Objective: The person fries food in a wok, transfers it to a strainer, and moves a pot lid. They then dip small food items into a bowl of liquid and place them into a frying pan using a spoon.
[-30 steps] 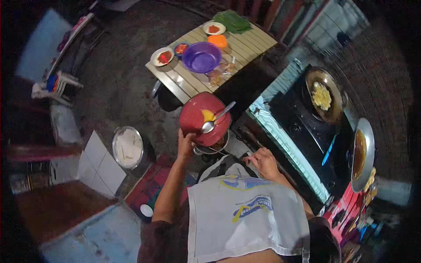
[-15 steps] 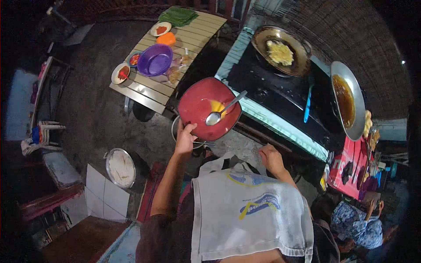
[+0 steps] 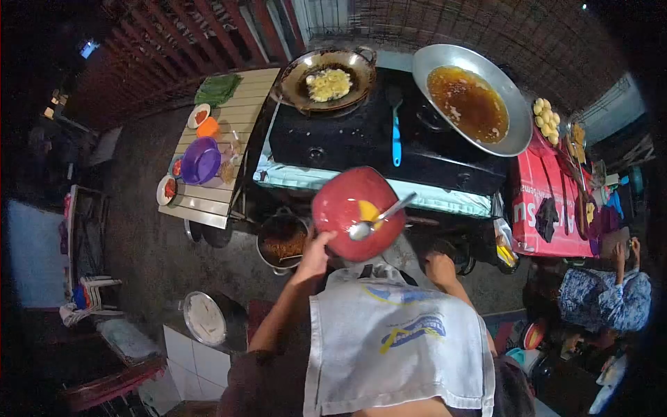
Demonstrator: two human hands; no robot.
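Observation:
My left hand (image 3: 314, 258) grips the lower left rim of a red squarish bowl (image 3: 340, 201), tilted in front of the stove. Inside the bowl are a metal spoon (image 3: 396, 210) and some yellow egg-like liquid (image 3: 368, 209). My right hand (image 3: 441, 270) hangs low beside the bowl, its fingers curled in with nothing visible in them. On the stove (image 3: 333, 142), a dark wok (image 3: 288, 82) holds a yellow frying piece (image 3: 328, 85) in oil. A blue-handled spatula (image 3: 397, 139) lies between it and a larger silver wok (image 3: 517, 118) of brown oil.
At left a slatted table (image 3: 208, 214) bears a purple basin (image 3: 201, 161), small dishes and green leaves (image 3: 217, 90). A pot (image 3: 281, 236) stands below the stove's left end. On the right are a red-covered table (image 3: 538, 240) and another person (image 3: 597, 292).
The view has swung right, bringing the silver wok and stove more fully into sight. My left hand still holds the bowl, now in front of the stove; my right hand stays low.

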